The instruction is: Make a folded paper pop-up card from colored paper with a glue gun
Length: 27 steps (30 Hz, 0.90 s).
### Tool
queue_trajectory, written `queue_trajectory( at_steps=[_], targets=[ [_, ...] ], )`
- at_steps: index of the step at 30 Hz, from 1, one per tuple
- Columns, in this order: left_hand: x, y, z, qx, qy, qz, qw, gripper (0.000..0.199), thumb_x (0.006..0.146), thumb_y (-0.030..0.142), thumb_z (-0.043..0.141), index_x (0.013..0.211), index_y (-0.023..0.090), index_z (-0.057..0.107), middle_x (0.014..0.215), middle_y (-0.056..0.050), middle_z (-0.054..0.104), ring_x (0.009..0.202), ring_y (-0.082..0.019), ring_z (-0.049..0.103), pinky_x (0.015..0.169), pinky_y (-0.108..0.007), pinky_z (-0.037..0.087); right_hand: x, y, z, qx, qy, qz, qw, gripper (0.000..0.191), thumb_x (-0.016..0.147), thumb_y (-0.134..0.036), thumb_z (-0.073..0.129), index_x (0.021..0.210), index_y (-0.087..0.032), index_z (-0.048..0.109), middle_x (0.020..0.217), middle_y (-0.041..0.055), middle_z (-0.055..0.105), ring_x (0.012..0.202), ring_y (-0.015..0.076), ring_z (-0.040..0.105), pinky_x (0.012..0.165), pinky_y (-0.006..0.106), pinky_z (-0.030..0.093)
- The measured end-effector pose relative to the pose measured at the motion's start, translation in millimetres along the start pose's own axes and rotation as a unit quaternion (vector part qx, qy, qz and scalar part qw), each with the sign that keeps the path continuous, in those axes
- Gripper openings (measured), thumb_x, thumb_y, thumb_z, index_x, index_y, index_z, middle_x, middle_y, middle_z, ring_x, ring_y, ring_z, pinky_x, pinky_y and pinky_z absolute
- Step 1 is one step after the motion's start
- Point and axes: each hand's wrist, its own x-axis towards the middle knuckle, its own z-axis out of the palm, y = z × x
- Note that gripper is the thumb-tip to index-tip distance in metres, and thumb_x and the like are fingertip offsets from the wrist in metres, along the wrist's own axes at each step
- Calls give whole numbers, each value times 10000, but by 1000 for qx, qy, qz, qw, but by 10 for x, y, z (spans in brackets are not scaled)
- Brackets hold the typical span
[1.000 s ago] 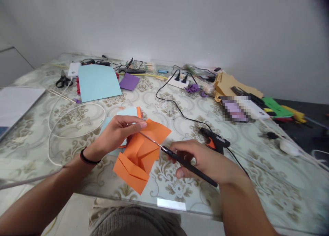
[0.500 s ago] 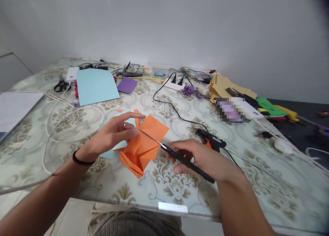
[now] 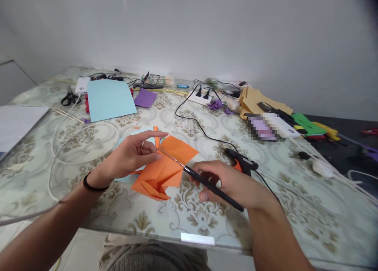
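Observation:
A folded orange paper (image 3: 165, 168) lies in front of me, partly over a light blue sheet (image 3: 126, 179). Its lower end has loose, raised folds. My left hand (image 3: 134, 153) holds the paper by its upper left part, index finger stretched along the far edge and thumb pressing on top. Beside those fingers a narrow orange strip (image 3: 156, 134) sticks up. My right hand (image 3: 220, 182) grips a black-handled tool (image 3: 218, 193) with a thin metal shaft. The shaft crosses over the paper, its tip close to my left thumb; I cannot tell exactly what tool it is.
Right of my right hand lies a corded black glue gun (image 3: 241, 161). A white power strip (image 3: 198, 98), a purple paper (image 3: 145, 98), a light blue sheet (image 3: 111, 100) and black scissors (image 3: 70, 98) are farther back. A white cable (image 3: 88, 161) loops at left.
The orange paper has turned clockwise under my left hand: its right corner has come right and nearer, its lower end left. The tool and both hands have hardly moved.

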Motion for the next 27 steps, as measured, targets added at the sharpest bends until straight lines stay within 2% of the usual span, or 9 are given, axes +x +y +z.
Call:
queue_trajectory(
  at_steps=[4,11,16,23,27],
  targets=[
    [-19,68,0,23,-21,-18,999,654,851,238,812,1472,181,615,724,3,696,529,-74,461,453,-175,326,8,-2,3,9,-12,7,1000,576,829,-734,770,925,-171,696,815,30,658,690,166,545,610,267,408],
    [-8,52,-18,12,-29,-31,999,759,865,260,803,1559,172,507,695,6,679,543,-93,503,466,-183,322,9,5,18,22,-13,24,999,555,829,-715,787,903,-173,692,788,15,640,665,154,533,589,261,394],
    [0,47,-24,12,-24,-34,999,763,845,254,822,1541,170,521,672,15,672,522,-82,481,461,-178,294,9,-18,27,27,-9,42,999,555,820,-704,800,912,-165,703,804,24,664,662,155,546,557,250,370],
    [27,71,0,-17,4,-44,999,832,802,224,846,1550,173,487,691,22,716,577,-109,591,520,-181,407,24,25,32,38,18,52,998,560,768,-699,843,850,-160,715,704,1,623,628,142,505,557,247,371],
    [25,40,-5,-39,14,-18,999,688,839,207,837,1471,185,565,698,30,703,569,-96,594,514,-172,426,49,87,62,100,67,60,991,505,789,-640,857,883,-169,702,715,-2,620,608,135,522,539,243,394]
  ],
)
